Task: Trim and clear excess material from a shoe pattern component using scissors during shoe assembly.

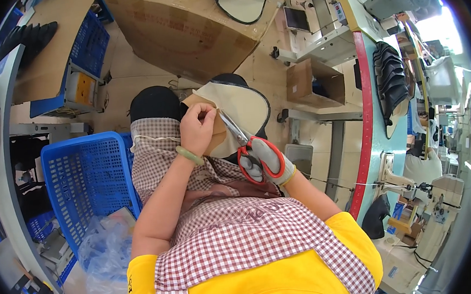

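Note:
Across my lap lies a cream fabric piece (249, 104) with a dark bound edge, curved at its right end. A tan flap (218, 132) shows at its left part. My left hand (198, 126), bare with a green bangle (189, 155) at the wrist, pinches the tan edge between thumb and fingers. In a grey-white glove, my right hand (267, 158) grips red-handled scissors (236, 129) through their loops. Their blades point up and left to the fabric beside my left fingertips. Whether the blades are parted is hard to make out.
A large cardboard box (182, 32) stands ahead, with a similar bound piece (243, 1) on top. At my left is a blue plastic basket (86, 181) with a clear plastic bag (108, 256). A red-edged workbench (364, 126) with stacked black pieces (389, 79) runs along my right.

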A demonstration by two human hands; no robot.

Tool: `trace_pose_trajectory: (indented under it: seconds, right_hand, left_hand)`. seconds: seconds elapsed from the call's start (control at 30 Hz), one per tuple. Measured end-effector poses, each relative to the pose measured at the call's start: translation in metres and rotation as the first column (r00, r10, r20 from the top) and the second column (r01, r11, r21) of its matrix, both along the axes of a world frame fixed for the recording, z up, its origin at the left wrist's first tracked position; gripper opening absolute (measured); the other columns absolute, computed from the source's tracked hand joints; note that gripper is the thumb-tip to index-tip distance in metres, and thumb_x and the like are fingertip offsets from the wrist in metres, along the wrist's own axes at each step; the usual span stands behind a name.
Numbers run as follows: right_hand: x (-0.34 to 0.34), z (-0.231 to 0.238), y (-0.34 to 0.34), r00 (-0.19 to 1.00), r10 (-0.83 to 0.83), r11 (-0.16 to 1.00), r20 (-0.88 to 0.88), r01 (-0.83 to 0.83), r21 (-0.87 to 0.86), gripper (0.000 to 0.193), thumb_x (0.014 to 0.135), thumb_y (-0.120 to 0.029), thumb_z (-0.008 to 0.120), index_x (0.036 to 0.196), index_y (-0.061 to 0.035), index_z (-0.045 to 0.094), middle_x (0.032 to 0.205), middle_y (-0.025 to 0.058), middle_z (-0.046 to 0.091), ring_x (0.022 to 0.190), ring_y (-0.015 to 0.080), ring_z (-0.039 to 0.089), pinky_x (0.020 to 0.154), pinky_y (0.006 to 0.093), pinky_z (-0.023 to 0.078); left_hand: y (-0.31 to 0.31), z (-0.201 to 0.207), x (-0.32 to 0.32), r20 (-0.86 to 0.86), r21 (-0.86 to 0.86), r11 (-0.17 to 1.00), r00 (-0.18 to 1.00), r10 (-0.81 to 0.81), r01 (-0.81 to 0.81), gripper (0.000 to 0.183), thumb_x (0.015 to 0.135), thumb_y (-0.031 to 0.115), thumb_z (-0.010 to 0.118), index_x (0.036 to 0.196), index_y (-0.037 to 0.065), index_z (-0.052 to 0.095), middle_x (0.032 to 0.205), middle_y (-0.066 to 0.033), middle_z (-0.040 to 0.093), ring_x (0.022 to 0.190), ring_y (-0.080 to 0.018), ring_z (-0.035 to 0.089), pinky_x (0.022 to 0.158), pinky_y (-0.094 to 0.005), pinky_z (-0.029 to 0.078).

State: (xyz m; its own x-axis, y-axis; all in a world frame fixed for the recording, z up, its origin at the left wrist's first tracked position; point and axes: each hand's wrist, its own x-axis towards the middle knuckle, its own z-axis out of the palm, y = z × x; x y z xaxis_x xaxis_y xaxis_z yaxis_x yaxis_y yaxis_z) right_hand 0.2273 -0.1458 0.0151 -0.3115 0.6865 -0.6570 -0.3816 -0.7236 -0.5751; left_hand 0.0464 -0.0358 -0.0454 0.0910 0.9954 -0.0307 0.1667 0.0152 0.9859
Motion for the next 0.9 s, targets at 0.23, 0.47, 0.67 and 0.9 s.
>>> trace_pose_trajectory:
  seconds: [0.23, 0.47, 0.67, 0.9]
  right_hand:
    - [-0.004, 0.016, 0.018, 1.000, 0.002, 1.000, 0.011, -0.002, 0.000, 0.064, 0.094, -0.046, 0.048, 0.147, -0.0187, 0.024, 0.077, -0.0006, 0.054, 0.051, 0.0049, 0.043, 0.043, 0.0186, 0.037]
    - [-0.033, 0.040, 0.029, 0.986, 0.006, 0.999, 0.168, 0.001, -0.038, 0.057, 0.095, -0.035, 0.047, 0.146, -0.0181, 0.028, 0.073, -0.0010, 0.048, 0.047, 0.0051, 0.039, 0.041, 0.0186, 0.035]
    - [-0.036, 0.041, 0.028, 0.976, 0.024, 1.000, 0.215, -0.021, -0.015, 0.061, 0.094, -0.039, 0.050, 0.146, -0.0179, 0.025, 0.074, -0.0007, 0.048, 0.048, 0.0062, 0.038, 0.041, 0.0193, 0.033]
    - [-0.047, 0.058, 0.038, 0.946, 0.060, 0.998, 0.318, -0.047, -0.047, 0.028, 0.095, -0.036, 0.048, 0.110, -0.0127, 0.048, 0.073, 0.0003, 0.048, 0.048, 0.0064, 0.038, 0.040, 0.0204, 0.032]
  left_hand:
    - [0.002, -0.006, -0.005, 0.192, -0.129, 0.982, 0.975, -0.109, 0.135, 0.012, 0.083, 0.008, 0.064, 0.083, -0.004, 0.061, 0.090, -0.0065, 0.061, 0.073, -0.0109, 0.055, 0.067, -0.0248, 0.046]
    - [0.008, -0.011, -0.017, 0.360, -0.295, 0.919, 0.921, -0.148, 0.263, 0.012, 0.085, 0.008, 0.063, 0.081, -0.003, 0.061, 0.089, -0.0026, 0.058, 0.069, -0.0063, 0.051, 0.062, -0.0220, 0.043]
    - [0.012, -0.003, -0.028, 0.565, -0.321, 0.854, 0.806, -0.175, 0.410, 0.010, 0.086, 0.007, 0.062, 0.081, -0.002, 0.060, 0.099, -0.0027, 0.056, 0.068, -0.0041, 0.048, 0.058, -0.0197, 0.039]
    - [0.020, -0.001, -0.043, 0.540, -0.294, 0.815, 0.790, -0.290, 0.499, 0.008, 0.086, 0.006, 0.062, 0.083, -0.001, 0.061, 0.110, -0.0049, 0.053, 0.076, -0.0051, 0.050, 0.065, -0.0199, 0.042]
